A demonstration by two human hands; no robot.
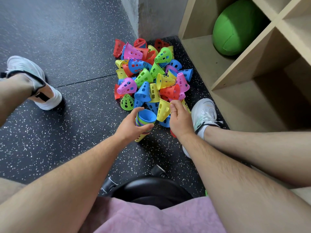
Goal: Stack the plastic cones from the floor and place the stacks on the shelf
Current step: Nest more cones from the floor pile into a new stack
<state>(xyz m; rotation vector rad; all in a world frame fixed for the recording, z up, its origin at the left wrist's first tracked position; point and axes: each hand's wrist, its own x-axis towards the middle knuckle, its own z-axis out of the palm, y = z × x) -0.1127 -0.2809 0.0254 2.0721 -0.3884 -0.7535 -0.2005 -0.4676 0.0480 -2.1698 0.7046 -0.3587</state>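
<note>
Down at the bottom, pink shorts (151, 217) and the black seat of a wheeled stool (151, 190), and no readable writing or brand anywhere — the shoes show only colour. Both bare forearms reach forward and down over the speckled black floor (67, 39). The left hand (133, 121) comes in from the left, fingers and thumb wrapped around a nested stack of cones (144, 122), held tilted with its open mouth up and away; a blue cone is innermost at the top, a yellow one outermost at the bottom. Just beside it, the right hand (180, 120) is palm down, wrist bent, thumb and fingertips pinching the wall of a single yellow cone (163, 110), which hangs right next to the stack's rim, narrow end toward the left hand. A white shoe (204, 113) sits just right of that hand; the other white shoe (33, 81) is well off to the left. Beyond the hands, the loose pile of cones (151, 73) lies in the corner against the grey wall (151, 17). To the right, the wooden shelf (244, 64), with a green ball (235, 27) in an upper compartment.
</note>
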